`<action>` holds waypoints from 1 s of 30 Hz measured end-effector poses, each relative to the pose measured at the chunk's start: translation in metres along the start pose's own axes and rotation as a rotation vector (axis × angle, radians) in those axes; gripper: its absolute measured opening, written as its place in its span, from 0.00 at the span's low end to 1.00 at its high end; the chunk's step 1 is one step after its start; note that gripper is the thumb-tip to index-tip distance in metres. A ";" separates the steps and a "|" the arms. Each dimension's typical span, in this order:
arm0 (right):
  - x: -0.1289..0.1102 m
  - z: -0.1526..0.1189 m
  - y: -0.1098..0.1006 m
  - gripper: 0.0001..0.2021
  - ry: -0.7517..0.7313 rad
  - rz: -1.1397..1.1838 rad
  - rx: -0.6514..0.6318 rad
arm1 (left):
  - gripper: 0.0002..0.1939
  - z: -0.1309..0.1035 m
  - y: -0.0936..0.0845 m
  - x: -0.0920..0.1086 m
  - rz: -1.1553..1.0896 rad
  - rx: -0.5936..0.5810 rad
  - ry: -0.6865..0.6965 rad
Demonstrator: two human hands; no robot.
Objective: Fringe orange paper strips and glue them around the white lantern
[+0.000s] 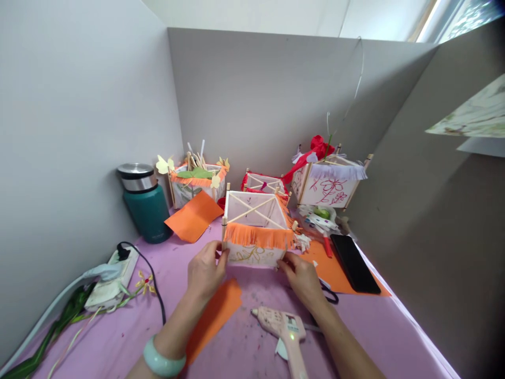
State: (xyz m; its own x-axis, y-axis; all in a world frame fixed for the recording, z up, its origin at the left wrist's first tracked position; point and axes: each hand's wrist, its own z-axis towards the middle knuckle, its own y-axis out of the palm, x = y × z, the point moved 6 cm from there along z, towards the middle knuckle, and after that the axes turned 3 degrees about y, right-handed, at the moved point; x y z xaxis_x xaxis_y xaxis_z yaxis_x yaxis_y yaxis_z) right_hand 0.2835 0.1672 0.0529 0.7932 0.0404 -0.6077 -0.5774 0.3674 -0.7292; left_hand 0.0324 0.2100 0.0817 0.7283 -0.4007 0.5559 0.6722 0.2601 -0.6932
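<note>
A paper lantern with a wooden stick frame stands between my two hands, tilted slightly. Orange fringe runs along its upper front edge and part of its right side, above a yellow drawing. Thin sticks cross over its open top. My left hand pinches the lower left corner, thumb and fingers on the frame. On the lower right corner, my right hand closes in the same way. A pink glue gun with a lit green light lies in front, nozzle to the left.
Behind stand a fringed lantern with sticks, a red-edged lantern and a white-fringed lantern. A teal bottle and power strip are left. Orange paper, a black phone and scissors lie around.
</note>
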 end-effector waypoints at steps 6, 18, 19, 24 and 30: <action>-0.007 -0.002 -0.002 0.11 -0.058 0.005 -0.040 | 0.08 0.001 0.001 -0.003 0.027 0.021 -0.002; -0.015 0.002 0.009 0.10 -0.057 -0.103 0.003 | 0.11 0.009 -0.006 -0.014 0.102 0.093 -0.004; -0.015 0.002 0.010 0.10 -0.044 -0.122 0.006 | 0.11 0.009 -0.005 -0.015 0.112 0.066 -0.011; -0.013 0.003 0.008 0.10 -0.011 -0.173 0.017 | 0.12 0.010 0.003 -0.020 0.258 -0.057 -0.041; -0.008 -0.017 -0.026 0.11 0.070 -0.207 0.096 | 0.14 0.008 0.002 -0.019 0.338 -0.076 -0.042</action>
State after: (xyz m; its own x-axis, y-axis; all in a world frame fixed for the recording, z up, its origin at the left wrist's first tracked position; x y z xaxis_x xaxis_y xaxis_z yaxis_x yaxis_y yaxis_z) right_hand 0.2891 0.1419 0.0708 0.8757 -0.1080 -0.4707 -0.3798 0.4478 -0.8094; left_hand 0.0215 0.2254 0.0733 0.9141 -0.2660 0.3062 0.3812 0.3055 -0.8725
